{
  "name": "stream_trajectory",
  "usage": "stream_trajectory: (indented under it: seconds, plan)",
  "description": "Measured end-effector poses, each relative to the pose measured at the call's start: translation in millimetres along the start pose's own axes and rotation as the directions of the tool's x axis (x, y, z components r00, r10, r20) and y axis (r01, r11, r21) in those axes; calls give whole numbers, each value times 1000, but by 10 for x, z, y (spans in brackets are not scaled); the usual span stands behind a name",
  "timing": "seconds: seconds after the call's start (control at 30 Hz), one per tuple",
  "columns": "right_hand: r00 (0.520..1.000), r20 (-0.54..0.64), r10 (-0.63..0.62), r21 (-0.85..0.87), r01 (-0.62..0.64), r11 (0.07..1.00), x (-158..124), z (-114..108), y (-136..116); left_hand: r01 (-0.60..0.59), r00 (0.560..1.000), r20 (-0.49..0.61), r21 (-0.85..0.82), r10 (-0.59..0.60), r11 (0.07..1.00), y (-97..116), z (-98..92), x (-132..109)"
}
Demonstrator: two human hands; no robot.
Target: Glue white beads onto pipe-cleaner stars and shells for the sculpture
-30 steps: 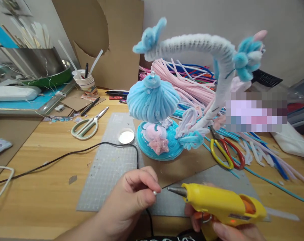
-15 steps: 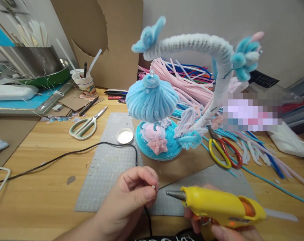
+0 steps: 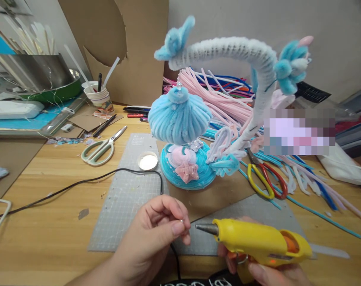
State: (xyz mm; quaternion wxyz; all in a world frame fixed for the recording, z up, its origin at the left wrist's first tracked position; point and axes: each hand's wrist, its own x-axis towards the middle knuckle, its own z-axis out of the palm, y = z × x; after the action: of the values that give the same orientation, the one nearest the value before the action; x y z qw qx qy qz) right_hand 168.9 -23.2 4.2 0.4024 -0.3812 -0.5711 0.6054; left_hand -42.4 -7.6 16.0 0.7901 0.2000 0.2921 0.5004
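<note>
My left hand (image 3: 159, 230) pinches a tiny shiny bead (image 3: 182, 221) between thumb and forefinger, mostly hidden by the fingertips. In my right hand (image 3: 276, 274) is a yellow hot glue gun (image 3: 252, 240), its metal nozzle pointing left, a short way from the pinched fingers. A translucent glue stick (image 3: 331, 251) sticks out of its back. Beyond the hands stands a pipe-cleaner lamp: a blue shell-shaped shade (image 3: 179, 115) hangs from a white curved arm (image 3: 228, 47) over a round blue base (image 3: 168, 174). A pink starfish (image 3: 187, 171) sits on the base.
A small round dish (image 3: 147, 161) stands on the grey cutting mat (image 3: 117, 210), near a black cord (image 3: 88, 180). White-handled scissors (image 3: 99, 152) lie left, red-and-yellow scissors (image 3: 266, 182) right. Pipe cleaners (image 3: 225, 95) pile behind the lamp. A paper cup (image 3: 98, 97) stands at back left.
The glue gun has shifted slightly left and up, its nozzle still apart from my left fingers. My left fingertips have turned a little, and less of the bead shows.
</note>
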Motion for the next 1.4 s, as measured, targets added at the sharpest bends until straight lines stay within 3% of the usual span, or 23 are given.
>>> stream_trajectory:
  seconds: [0.17,0.3,0.37,0.47,0.6,1.03,1.4]
  plan:
    - [1000,-5,-16,69,16,997,-38,-4,72,-5,1000,17,-9,5,1000,7,-11,-22]
    - [994,-7,111,34,-111,993,-68,-31,53,1,1000,30,-27,-1,1000,10,-2,-23]
    - [993,1,117,18,-117,993,-68,-36,37,0,999,41,-29,2,1000,10,1,-24]
    - [998,13,63,20,-64,998,-54,-29,25,-4,998,59,-28,6,1000,12,-1,-25]
    - [996,-1,93,-5,-93,996,-34,-27,28,3,998,60,-26,-2,1000,14,-1,-21]
    - [993,-3,-118,-49,118,992,31,13,16,-33,995,91,-43,37,999,-22,-20,4]
    - [998,9,-61,-85,61,995,39,14,-66,11,997,81,-61,-6,998,-14,-17,-7]
